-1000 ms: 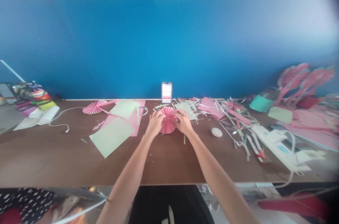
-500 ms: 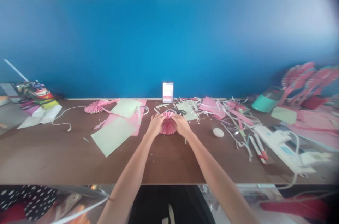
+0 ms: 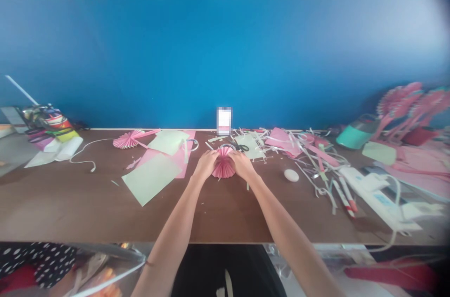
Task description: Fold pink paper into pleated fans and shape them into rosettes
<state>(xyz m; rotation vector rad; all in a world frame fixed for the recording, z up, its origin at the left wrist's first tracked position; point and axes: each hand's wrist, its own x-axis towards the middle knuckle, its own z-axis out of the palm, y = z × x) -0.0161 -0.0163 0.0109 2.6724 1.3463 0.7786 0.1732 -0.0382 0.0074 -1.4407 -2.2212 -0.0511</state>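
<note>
A round pink pleated paper rosette (image 3: 224, 166) is held between my two hands at the middle of the brown table (image 3: 225, 222). My left hand (image 3: 206, 165) grips its left side with the fingers closed on the edge. On the opposite side my right hand (image 3: 242, 165) holds it the same way. The fingertips are partly hidden against the folds. Just behind the rosette, dark scissor handles (image 3: 242, 148) show beside paper scraps.
Pale green sheets (image 3: 152, 179) and a pink pleated fan (image 3: 127, 139) lie to the left. On the right are paper strips, a white oval object (image 3: 291, 175), markers (image 3: 344, 197) and a white power strip (image 3: 378, 198). A blurred phone-like object (image 3: 224, 121) stands at the back.
The camera view has shifted slightly. Both hands keep their hold on the rosette, with little other visible movement.
</note>
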